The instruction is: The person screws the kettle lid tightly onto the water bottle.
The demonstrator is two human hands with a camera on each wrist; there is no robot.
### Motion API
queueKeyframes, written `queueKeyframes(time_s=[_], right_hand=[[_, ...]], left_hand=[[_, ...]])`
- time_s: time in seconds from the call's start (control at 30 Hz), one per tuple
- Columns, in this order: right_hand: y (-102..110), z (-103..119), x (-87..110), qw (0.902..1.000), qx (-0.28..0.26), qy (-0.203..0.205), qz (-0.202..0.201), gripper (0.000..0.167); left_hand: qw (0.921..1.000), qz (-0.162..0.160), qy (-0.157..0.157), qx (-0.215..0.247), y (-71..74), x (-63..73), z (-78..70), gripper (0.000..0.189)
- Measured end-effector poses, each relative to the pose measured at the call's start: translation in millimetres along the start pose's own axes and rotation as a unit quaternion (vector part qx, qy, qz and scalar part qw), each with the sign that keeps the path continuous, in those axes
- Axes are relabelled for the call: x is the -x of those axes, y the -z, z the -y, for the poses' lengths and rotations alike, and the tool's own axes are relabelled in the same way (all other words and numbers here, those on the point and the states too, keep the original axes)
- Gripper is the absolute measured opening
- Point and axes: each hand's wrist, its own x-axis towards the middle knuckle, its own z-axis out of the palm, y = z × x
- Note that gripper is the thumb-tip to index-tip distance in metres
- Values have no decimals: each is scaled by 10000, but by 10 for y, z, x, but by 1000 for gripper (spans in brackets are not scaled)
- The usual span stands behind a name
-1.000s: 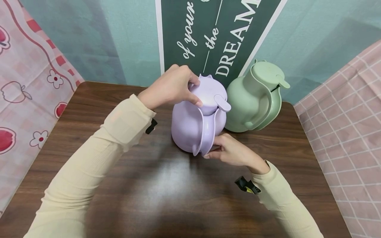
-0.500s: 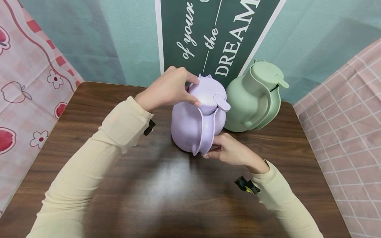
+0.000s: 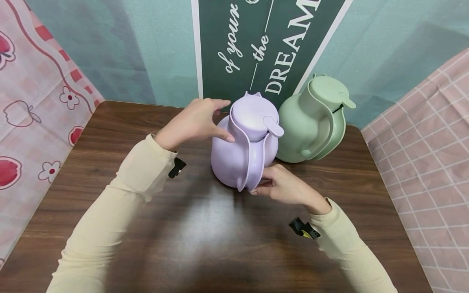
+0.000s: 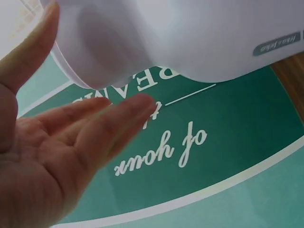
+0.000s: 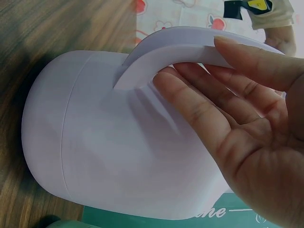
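Note:
A lavender insulated jug (image 3: 234,156) stands upright on the table, its round lid (image 3: 255,114) on and the lid's thumb lever pointing to the near right. My right hand (image 3: 286,185) holds the jug's handle (image 3: 256,162) low down; in the right wrist view the fingers pass inside the handle (image 5: 152,54) and the thumb lies on its outer side. To the left of the jug's neck is my left hand (image 3: 194,124), fingers spread and nothing in them. Seen from the left wrist, its fingers (image 4: 123,118) are apart from the jug (image 4: 199,38), with the thumb overlapping the neck.
A green jug (image 3: 304,126) of the same shape stands close behind the lavender one on the right. At the back, a dark green lettered sign (image 3: 253,49) hangs against the teal cloth. Patterned cloths border both sides of the brown wooden table (image 3: 205,252).
My left hand has let go of the lid and moved left and slightly down, its fingers now spread beside the jug. The right hand and both jugs stay where they were.

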Motion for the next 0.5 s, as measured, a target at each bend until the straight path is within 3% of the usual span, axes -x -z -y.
queueKeyframes(time_s=[0.2, 0.5], right_hand=[[-2, -3, 3, 10000, 41, 8, -13, 13], [-4, -18, 4, 10000, 8, 19, 13, 12]], left_hand=[[9985, 114, 475, 246, -122, 73, 174, 79], [9979, 202, 513, 325, -393, 144, 461, 65]])
